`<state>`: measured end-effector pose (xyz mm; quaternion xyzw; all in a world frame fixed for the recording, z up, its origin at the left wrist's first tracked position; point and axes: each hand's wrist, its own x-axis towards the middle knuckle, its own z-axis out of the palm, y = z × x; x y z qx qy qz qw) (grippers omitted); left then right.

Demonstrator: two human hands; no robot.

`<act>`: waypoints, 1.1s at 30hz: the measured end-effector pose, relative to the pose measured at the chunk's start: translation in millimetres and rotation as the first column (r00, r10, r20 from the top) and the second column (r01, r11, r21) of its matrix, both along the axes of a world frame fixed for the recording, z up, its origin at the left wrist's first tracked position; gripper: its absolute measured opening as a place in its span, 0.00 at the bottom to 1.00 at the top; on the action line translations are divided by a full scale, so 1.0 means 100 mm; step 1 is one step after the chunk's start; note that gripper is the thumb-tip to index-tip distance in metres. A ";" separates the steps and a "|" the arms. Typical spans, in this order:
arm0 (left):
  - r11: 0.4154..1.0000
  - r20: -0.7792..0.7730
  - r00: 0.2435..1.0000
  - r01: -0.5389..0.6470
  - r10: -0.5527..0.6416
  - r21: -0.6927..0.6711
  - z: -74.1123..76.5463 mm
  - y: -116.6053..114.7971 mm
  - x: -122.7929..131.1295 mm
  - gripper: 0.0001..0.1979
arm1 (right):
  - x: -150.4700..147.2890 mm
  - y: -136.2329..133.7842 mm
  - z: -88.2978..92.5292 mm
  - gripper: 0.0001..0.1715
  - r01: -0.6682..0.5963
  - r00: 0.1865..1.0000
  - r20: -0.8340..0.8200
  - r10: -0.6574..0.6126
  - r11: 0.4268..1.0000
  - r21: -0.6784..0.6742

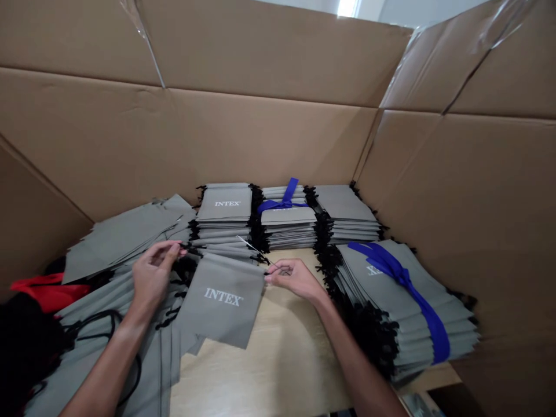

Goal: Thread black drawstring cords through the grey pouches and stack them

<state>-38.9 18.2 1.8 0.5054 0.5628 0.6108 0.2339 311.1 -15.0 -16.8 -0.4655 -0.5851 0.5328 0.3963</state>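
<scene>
Cardboard walls (269, 133), tall and brown, close in three sides; clear tape (143, 40) runs along the upper seams, and a strip of daylight (347, 7) shows above the far wall. Floor: pale wooden board (278, 353), bare beneath and between the forearms.

Item 1. Left hand (153, 275): palm turned inward, fingers curled, thumb and fingertips pinched on the near left top corner of the grey pouch (223, 301), at its black cord.

Item 2. Right hand (296, 279): knuckles up, fingers drawn narrow, pinching the pouch's opposite top corner.

Item 3. Grey pouch: hangs flat between the two hands, white INTEX print facing up, lower edge over the board.

Item 4. Loose pouches (117, 237): a slumped heap under and left of the left hand.

Item 5. Three neat stacks just beyond both hands: printed stack (226, 205), ribbon-tied stack (284, 217), plain stack (347, 211).

Item 6. Large bundle (403, 307): right of the right hand, bound by a blue ribbon (428, 318), black cord ends bristling along its edge.

Item 7. Red object (46, 289) and black mass (21, 341): far left of the left hand, cut by the frame edge, kind not identifiable.

Item 8. Thin pale strand (249, 246) just above the pouch: too fine to identify. Both elbows fall outside the frame.
</scene>
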 end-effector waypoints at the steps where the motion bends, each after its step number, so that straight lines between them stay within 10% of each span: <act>1: 1.000 0.015 1.000 -0.018 0.018 0.023 -0.01 0.01 -0.01 0.20 | 0.00 0.00 0.01 0.24 0.000 1.000 -0.003 0.000 1.000 0.013; 16: 0.986 0.046 0.985 -0.169 0.168 0.014 -0.04 0.07 -0.03 0.15 | 0.05 0.08 -0.10 0.14 0.106 0.991 0.057 -0.117 0.979 0.173; 23: 0.886 -0.394 0.800 -0.354 0.453 0.299 0.10 -0.06 0.01 0.16 | 0.11 0.07 -0.12 0.10 0.148 0.855 0.411 -0.316 0.909 0.390; 28: 0.965 -0.635 0.766 0.085 0.096 0.249 0.13 -0.11 0.40 0.14 | 0.13 0.07 -0.16 0.14 0.060 0.756 0.547 -0.360 0.869 0.490; 30: 0.930 -0.767 0.627 0.350 -0.140 0.117 0.04 -0.10 0.64 0.15 | 0.14 0.08 -0.19 0.15 0.051 0.713 0.584 -0.388 0.859 0.509; 33: 0.897 -0.884 0.437 0.440 -0.166 0.049 -0.14 -0.08 0.91 0.18 | 0.19 0.11 -0.24 0.14 0.065 0.663 0.614 -0.428 0.850 0.523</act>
